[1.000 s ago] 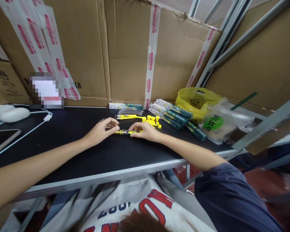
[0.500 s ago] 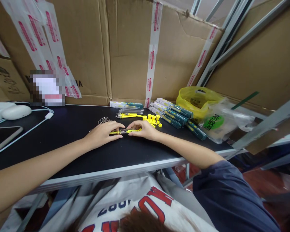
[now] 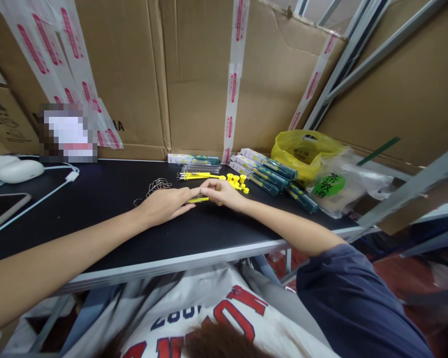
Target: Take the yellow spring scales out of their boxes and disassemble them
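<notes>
My left hand (image 3: pixel 168 205) and my right hand (image 3: pixel 224 194) meet above the black tabletop, closed around a slim yellow rod (image 3: pixel 199 200). Fingers of both hands cover most of it, so only a short yellow stretch shows between them. Just behind my right hand lie small yellow caps (image 3: pixel 242 183) in a loose cluster. Similar yellow rods with metal tips (image 3: pixel 199 176) rest side by side further back, in front of some clear tubes (image 3: pixel 201 169). Beside my left hand is a tangle of thin wire pieces (image 3: pixel 158 186).
Several slim green-and-white boxes (image 3: pixel 263 171) are stacked at the back right, by a yellow plastic bag (image 3: pixel 294 154) and a clear bag (image 3: pixel 330 191). A phone (image 3: pixel 3 211) and white cable (image 3: pixel 52 191) lie left. Large cardboard (image 3: pixel 197 74) stands behind the table.
My hands have come closer together, with the fingertips now touching or overlapping. More of the rod is covered than before. The wire pieces are less hidden by my left hand.
</notes>
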